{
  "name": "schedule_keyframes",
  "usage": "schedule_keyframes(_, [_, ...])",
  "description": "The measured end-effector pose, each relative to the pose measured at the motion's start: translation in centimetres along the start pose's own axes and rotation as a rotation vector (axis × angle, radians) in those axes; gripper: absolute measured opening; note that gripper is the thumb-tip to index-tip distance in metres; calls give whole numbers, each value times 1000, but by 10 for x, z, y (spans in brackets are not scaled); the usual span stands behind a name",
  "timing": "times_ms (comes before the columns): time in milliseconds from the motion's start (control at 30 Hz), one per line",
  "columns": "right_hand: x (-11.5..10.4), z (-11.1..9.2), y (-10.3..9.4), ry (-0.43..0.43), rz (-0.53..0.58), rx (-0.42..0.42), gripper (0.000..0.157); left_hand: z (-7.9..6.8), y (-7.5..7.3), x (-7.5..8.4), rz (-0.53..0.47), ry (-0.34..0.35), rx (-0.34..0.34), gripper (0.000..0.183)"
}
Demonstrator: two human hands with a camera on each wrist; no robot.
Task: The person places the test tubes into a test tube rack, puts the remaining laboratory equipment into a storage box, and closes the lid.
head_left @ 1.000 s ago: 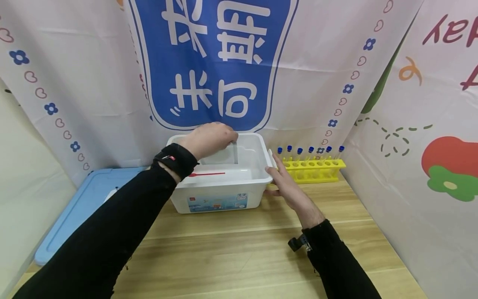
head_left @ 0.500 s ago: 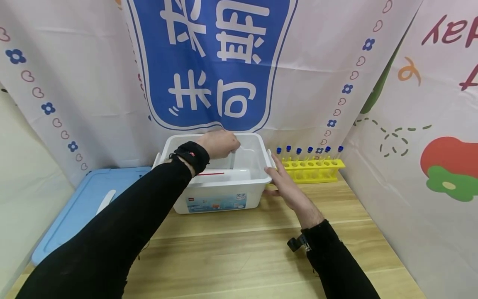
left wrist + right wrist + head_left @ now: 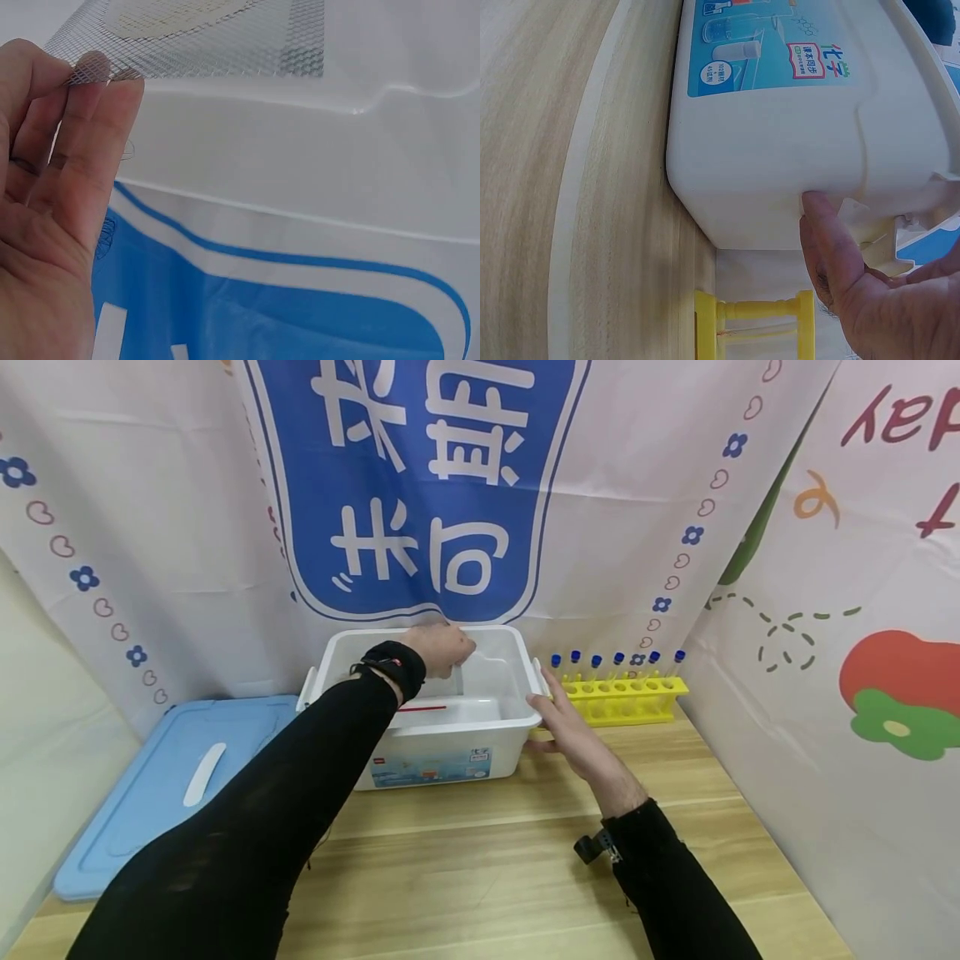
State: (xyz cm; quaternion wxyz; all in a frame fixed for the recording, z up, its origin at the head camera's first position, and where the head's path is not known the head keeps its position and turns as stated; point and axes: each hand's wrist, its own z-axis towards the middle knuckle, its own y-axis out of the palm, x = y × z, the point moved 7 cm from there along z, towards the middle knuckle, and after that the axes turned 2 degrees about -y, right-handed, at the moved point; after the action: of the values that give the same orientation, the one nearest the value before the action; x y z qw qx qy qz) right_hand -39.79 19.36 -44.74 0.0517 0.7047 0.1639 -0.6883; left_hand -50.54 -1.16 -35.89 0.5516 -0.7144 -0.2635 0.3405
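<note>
A white plastic box [image 3: 450, 727] with a blue label stands without its lid on the table. My left hand [image 3: 438, 647] is inside it near the back wall. In the left wrist view, the thumb and fingertips of that hand [image 3: 67, 127] pinch the edge of a wire gauze [image 3: 225, 45] with a pale round centre. A thin red stick [image 3: 422, 708] lies in the box, partly behind my sleeve. My right hand [image 3: 573, 735] rests against the box's right side by the white handle [image 3: 885, 251]; in the right wrist view its fingers are fairly straight, one touching the wall.
A yellow rack [image 3: 622, 703] with several blue-capped tubes stands right of the box, against the printed cloth backdrop [image 3: 592, 543]. The blue lid [image 3: 150, 768] with a white handle strip [image 3: 204, 774] lies at the left. Wooden tabletop [image 3: 450, 868] stretches in front.
My left hand has gone lower into the box, its forearm shifting to the right and uncovering more of the blue lid. The right hand keeps its place on the box's side.
</note>
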Motion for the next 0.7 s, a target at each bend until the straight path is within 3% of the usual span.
schedule_keyframes(200, [0, 1, 0, -13, -2, -2, 82, 47, 51, -31, 76, -2, -28, 24])
schedule_keyframes(300, [0, 1, 0, -15, 3, -1, 82, 66, 74, -46, 122, 37, -13, 25])
schedule_keyframes(500, [0, 1, 1, -9, 5, 0, 82, 69, 81, -44, 88, 62, -30, 26])
schedule_keyframes(700, [0, 1, 0, -3, -2, 6, 82, 42, 63, -23, 0, 36, -94, 20])
